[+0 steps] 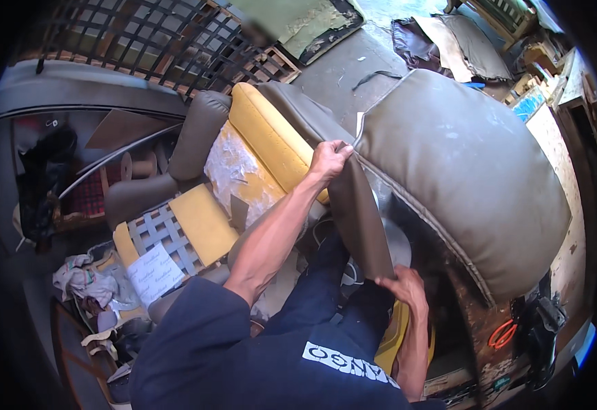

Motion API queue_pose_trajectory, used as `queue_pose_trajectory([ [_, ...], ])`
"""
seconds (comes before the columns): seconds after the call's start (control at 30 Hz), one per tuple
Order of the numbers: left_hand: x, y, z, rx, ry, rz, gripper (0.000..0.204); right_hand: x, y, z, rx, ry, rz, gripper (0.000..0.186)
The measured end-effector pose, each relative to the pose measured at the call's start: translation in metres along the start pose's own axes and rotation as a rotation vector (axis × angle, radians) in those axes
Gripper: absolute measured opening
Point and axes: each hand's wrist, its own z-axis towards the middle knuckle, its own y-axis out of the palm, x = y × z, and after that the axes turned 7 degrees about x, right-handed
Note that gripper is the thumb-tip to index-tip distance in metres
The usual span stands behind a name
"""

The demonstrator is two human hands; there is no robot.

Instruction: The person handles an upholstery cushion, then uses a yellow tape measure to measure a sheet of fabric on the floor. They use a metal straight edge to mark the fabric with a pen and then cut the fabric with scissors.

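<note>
Brown, leather-like sheeting forms the strip (361, 219) at the centre of the frame, slanting between the two hands. The left hand (329, 162) has its grip pinched on the upper end, just beside the edge of the large grey-brown cushion (469, 184); the right hand (402, 285) has its grip closed on the lower end, near the lap. The strip looks light, limp and fairly smooth, apt to fold or twist unless kept taut, and hardly fragile; its ends and long edges seem the best holds. The cushion, right of centre, looks bulky and soft, with its seamed edge a firmer hold.

The strip's far face is hidden, as are some right-hand fingertips. Whether strip and cushion are joined cannot be told. The left forearm covers part of the yellow-padded armchair (274, 130), the cushion hides much of its surface, and darkness cuts off the frame's corners.
</note>
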Motion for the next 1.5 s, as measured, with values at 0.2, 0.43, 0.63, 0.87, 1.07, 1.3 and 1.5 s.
queue_pose_trajectory([
  [0.2,-0.001,0.010,0.017,-0.001,0.070,-0.091,0.040,0.029,-0.027,-0.066,0.592,-0.597,-0.058,0.027],
  [0.43,-0.019,-0.015,0.038,-0.128,-0.009,-0.198,0.032,0.075,-0.080,-0.133,0.367,-0.127,0.149,0.020],
  [0.63,-0.018,0.003,0.035,-0.185,-0.096,-0.271,0.029,0.118,-0.089,-0.171,0.661,-0.101,0.139,0.014],
  [0.87,-0.021,-0.013,0.048,-0.183,-0.105,-0.285,0.023,0.159,-0.119,-0.152,0.619,0.011,0.261,0.029],
  [1.07,-0.013,0.003,0.042,-0.209,-0.137,-0.320,0.022,0.199,-0.123,-0.139,0.790,-0.046,0.362,0.024],
  [1.3,-0.014,-0.001,0.046,-0.135,-0.198,-0.175,0.024,0.211,-0.116,-0.134,0.937,0.066,0.395,0.021],
  [1.5,-0.011,-0.012,0.028,-0.129,-0.097,-0.202,0.024,0.192,-0.096,-0.129,0.984,0.030,0.396,0.023],
])
